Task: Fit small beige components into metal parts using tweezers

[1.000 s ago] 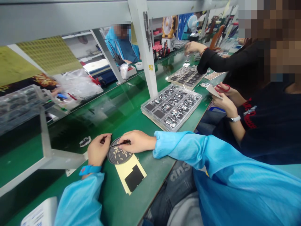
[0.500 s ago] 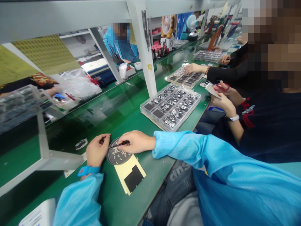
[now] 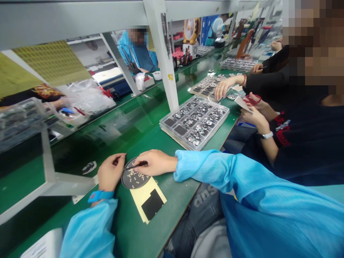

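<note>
My right hand [image 3: 154, 162] is closed around dark tweezers [image 3: 142, 164], their tips pointing left over a round grey dish [image 3: 137, 185]. Small pale pieces [image 3: 132, 176] lie scattered in this dish. My left hand [image 3: 110, 174] is curled at the dish's left edge, close to the tweezer tips; what its fingers hold, if anything, is hidden. Partly under the dish, a pale yellow sheet [image 3: 136, 200] carries a black rectangular piece [image 3: 153, 205]. A small black-and-silver piece [image 3: 89, 167] shows left of my left hand.
A clear compartment tray [image 3: 195, 122] of small parts stands beyond my right arm, with another tray [image 3: 205, 86] behind it. A white post [image 3: 163, 57] and a grey bracket [image 3: 70, 184] rise from the green bench [image 3: 172, 211]. A co-worker at right holds red-handled scissors [image 3: 254, 100].
The black-and-silver piece appears slightly farther left and lower. A co-worker's hand over the rear tray has shifted right and nearer. My hands keep almost the same pose.
</note>
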Demonstrator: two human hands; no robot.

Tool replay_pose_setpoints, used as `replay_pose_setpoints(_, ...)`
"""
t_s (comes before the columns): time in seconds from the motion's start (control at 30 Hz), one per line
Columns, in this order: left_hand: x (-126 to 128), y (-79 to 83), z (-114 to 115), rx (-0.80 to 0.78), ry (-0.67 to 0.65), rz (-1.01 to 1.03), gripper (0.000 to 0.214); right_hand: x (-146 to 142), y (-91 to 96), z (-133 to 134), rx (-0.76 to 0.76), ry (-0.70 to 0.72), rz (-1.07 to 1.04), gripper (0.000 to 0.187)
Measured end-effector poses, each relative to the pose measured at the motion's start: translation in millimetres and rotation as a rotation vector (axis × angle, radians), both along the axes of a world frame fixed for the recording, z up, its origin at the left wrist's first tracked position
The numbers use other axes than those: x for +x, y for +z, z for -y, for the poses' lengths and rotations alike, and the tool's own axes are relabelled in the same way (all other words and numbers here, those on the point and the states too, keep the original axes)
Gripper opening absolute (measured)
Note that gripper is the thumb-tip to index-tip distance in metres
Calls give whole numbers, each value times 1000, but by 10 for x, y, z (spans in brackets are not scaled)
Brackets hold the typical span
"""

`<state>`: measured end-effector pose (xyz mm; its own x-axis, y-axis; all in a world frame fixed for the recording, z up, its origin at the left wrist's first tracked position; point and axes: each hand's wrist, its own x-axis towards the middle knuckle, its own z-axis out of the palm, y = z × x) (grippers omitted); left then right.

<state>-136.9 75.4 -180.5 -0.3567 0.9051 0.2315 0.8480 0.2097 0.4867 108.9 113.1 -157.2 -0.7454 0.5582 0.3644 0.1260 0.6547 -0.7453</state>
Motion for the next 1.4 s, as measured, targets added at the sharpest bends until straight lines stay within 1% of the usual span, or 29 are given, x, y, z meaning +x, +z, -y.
replay_pose_setpoints(0.13, 3, 5, 1, -1, -2, -12, 38, -2, 0, -2, -9, -7, 3, 20)
replay_pose_setpoints(0.3, -12, 0, -7, -6, 2, -5, 37, -3, -11, -9, -6, -1, 2, 24)
replay_pose_setpoints(0.43, -23, 7, -7, -21, 12, 3, 36, 4, 14, -7, -2, 8, 12, 24)
replay_pose_setpoints(0.57, -43, 9, -9, -41, 34, 0, 37, 5, 48, -6, 5, 19, 54, 28)
replay_pose_setpoints(0.7, -68, 3, -20, -64, 28, 7, 36, 4, 54, -14, 5, 35, 59, 30)
replay_pose_setpoints(1.0, -14, 66, -6, -80, 39, 3, 37, 17, 77, -26, 4, 48, 95, 33)
replay_pose_setpoints(1.13, -30, 51, -11, -80, 39, 11, 37, 15, 71, -26, 0, 43, 91, 30)
replay_pose_setpoints(1.4, -58, 30, -10, -64, 27, 10, 37, 0, 31, -18, -14, 26, 7, 19)
